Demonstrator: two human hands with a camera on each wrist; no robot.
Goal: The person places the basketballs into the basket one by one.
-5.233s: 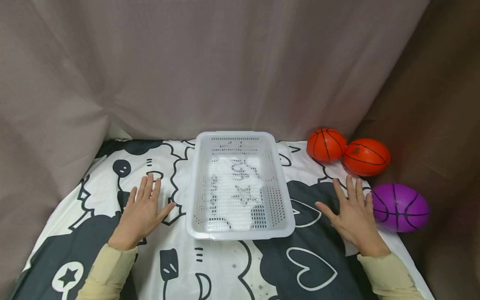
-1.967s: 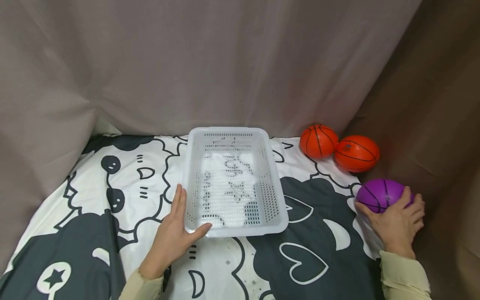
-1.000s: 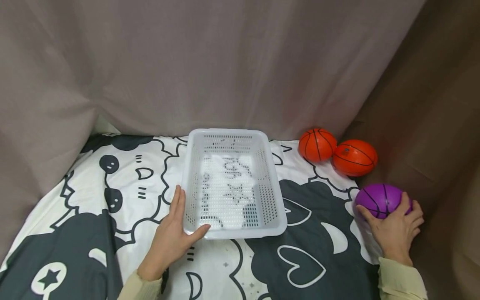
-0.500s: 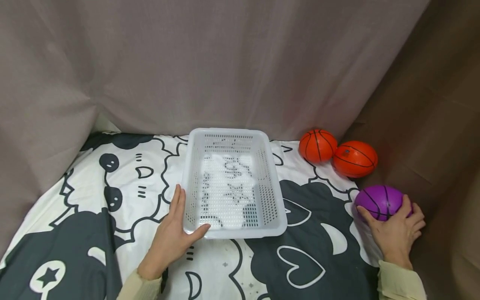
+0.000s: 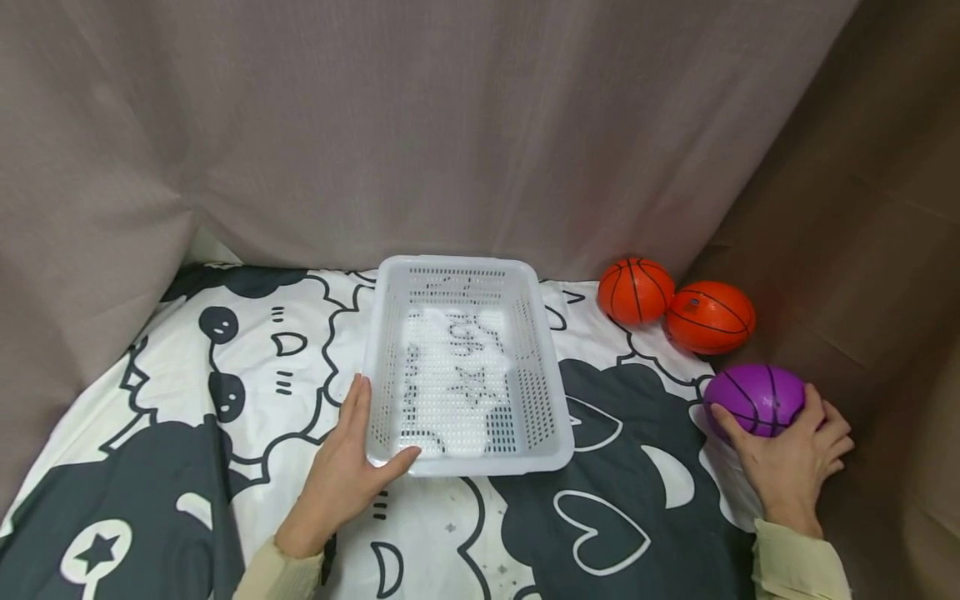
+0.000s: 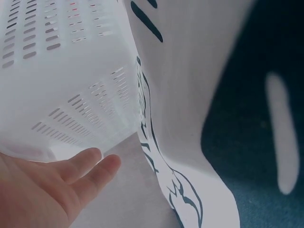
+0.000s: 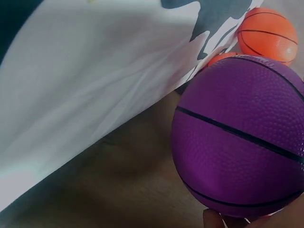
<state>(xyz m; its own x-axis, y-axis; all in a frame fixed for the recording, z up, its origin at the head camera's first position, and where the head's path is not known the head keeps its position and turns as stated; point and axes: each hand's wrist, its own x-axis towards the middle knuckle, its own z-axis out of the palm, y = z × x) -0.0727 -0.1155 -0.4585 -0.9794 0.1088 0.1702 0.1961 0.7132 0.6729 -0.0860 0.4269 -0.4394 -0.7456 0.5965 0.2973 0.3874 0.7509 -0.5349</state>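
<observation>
Purple basketball: it sits at the right edge of the patterned cloth, in your grasp, its black seams facing up at you; the purple basketball has a pebbled skin in your right wrist view. You cannot tell whether it touches the cloth.
Right hand: your right hand is grasping that ball from its near right side, thumb on the near face and fingers bent round the far right.
Left hand: your left hand is clenched on nothing; its fingers lie straight along the outside of the basket's left wall, thumb laid out on the near rim.
Basket: the white perforated plastic basket stands upright in front of you, the cloth's print showing through its holes.
Orange basketballs: the left orange basketball and the right orange basketball sit beyond the purple one, edges meeting in your head view.
Cloth: black-and-white patterned cloth lies under the basket.
Backdrop: a grey-brown curtain hangs behind.
Sleeves: pale yellow sleeves cover your wrists.
</observation>
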